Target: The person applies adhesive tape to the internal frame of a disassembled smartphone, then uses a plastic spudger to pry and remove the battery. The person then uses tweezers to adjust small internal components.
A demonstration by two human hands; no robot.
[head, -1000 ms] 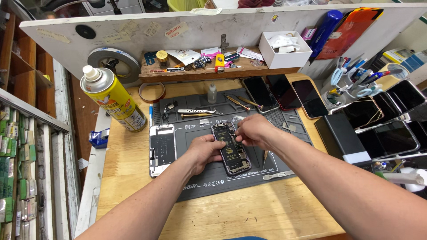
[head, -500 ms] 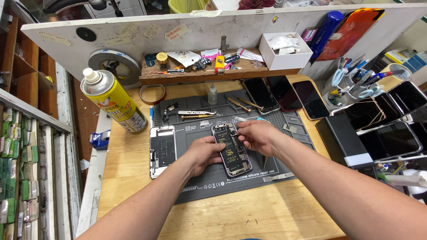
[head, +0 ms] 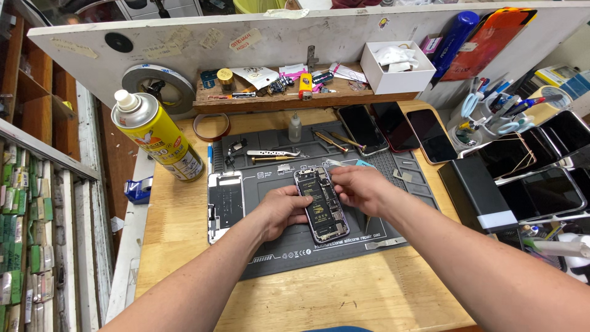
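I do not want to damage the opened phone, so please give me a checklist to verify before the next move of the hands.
1. Opened phone lies flat on the grey repair mat: ok.
2. Left hand steadies the phone's left edge: ok.
3. Right hand is on the phone's upper right edge; whether its fingertips pinch a part: cannot tell.
4. Detached screen lies apart, left of the phone: ok.
5. Tweezers lie within reach on the mat, above the phone: ok.
6. Yellow spray can stands upright, off the mat: ok.
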